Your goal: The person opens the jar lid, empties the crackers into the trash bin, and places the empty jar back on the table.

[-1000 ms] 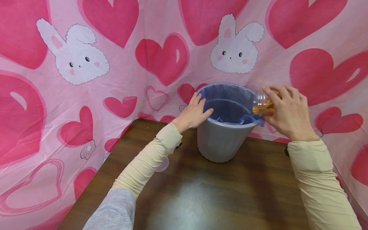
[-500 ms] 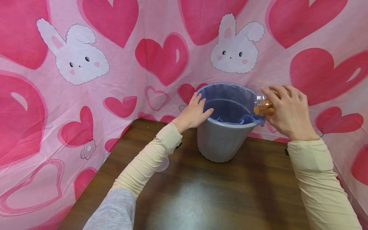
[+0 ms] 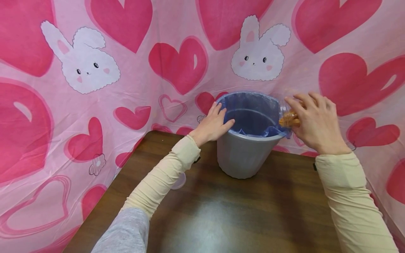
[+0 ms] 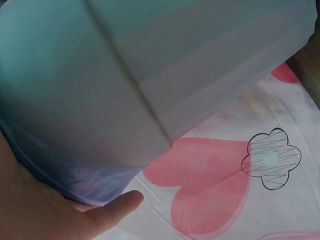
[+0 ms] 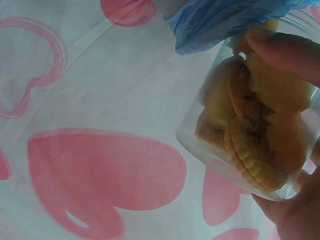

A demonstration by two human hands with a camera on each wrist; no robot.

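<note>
A grey bin (image 3: 245,158) with a blue liner bag (image 3: 250,121) stands on the table. My left hand (image 3: 210,127) rests on the bin's left rim, its fingers fairly straight and the thumb spread apart. On the other side, my right hand (image 3: 317,121) grips a clear plastic jar (image 3: 283,107), tipped sideways with its mouth at the bin's right rim. Several golden-brown baked pieces (image 5: 255,162), one with a ridged edge, lie inside the jar. The right wrist view has the thumb across the jar near its mouth, next to the liner. Little of the bin's bottom can be made out.
A round translucent lid (image 3: 179,181) lies on the brown wooden table (image 3: 246,218), partly hidden by the left sleeve. Pink cloth (image 3: 133,88) with hearts and rabbits hangs close behind the bin and along both sides.
My right hand has shifted slightly left with the jar, which tips a little further. The pieces sit slightly differently inside it. Left hand and bin stay put.
</note>
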